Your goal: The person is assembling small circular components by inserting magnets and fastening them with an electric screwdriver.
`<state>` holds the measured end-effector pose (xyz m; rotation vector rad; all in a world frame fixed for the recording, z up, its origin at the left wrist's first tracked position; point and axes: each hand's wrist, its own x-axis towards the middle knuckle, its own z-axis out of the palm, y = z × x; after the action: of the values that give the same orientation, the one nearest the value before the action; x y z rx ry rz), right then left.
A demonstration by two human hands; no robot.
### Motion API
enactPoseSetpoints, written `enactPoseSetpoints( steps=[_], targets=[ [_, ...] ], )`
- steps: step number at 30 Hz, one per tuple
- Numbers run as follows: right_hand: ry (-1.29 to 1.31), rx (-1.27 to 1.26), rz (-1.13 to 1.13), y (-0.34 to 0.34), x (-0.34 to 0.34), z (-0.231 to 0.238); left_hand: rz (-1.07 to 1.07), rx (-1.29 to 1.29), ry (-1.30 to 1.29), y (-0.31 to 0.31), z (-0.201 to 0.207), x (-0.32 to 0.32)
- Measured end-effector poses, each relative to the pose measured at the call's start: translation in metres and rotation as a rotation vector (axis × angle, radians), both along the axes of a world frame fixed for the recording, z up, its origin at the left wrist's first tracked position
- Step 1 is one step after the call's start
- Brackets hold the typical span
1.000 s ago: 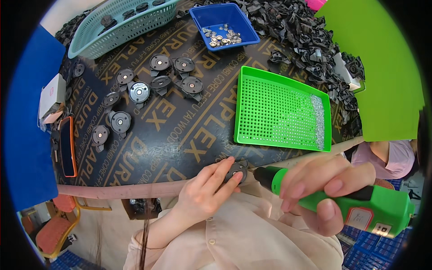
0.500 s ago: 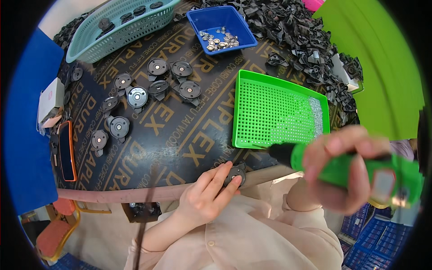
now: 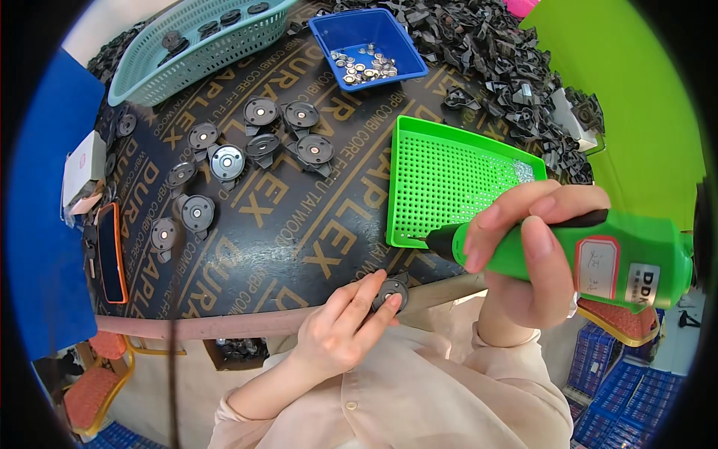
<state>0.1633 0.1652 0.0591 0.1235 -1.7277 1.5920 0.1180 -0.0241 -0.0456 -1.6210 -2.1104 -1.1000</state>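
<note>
At the table's near edge my left hand [image 3: 344, 322] pins a round black plastic part [image 3: 391, 293] with its fingertips; the fingers hide some of it. My right hand [image 3: 535, 254] is wrapped round a green electric screwdriver [image 3: 621, 254] with a black nose and a paper label. Its tip points left, over the near rim of a green tray [image 3: 394, 179]. The tray's floor is a grid of small holes, many with a shiny screw in them. Loose silver screws [image 3: 523, 172] lie at its right end, partly behind my right hand.
Several round black parts [image 3: 227, 162] lie left of the tray. Behind stand a blue bin [image 3: 411, 56] with metal discs and a pale green basket [image 3: 142, 86]. Black plastic pieces [image 3: 516, 97] are heaped at the back right. An orange-edged phone [image 3: 112, 253] and white box [image 3: 86, 165] sit left.
My right hand and the screwdriver have moved left and slightly up, bringing the tip further over the tray's near rim. My left hand stays on the black part.
</note>
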Motion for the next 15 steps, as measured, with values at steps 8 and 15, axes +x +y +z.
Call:
enactPoseSetpoints(
  steps=[8, 15],
  targets=[
    [0.031, 0.035, 0.031, 0.0012, -0.0026, -0.0016, 0.021, -0.005, -0.003, -0.0001, 0.0004, 0.0024],
    [0.006, 0.017, 0.007, -0.0017, -0.0027, 0.0009, 0.015, 0.003, -0.007, 0.0004, 0.0008, 0.0017]
  ],
)
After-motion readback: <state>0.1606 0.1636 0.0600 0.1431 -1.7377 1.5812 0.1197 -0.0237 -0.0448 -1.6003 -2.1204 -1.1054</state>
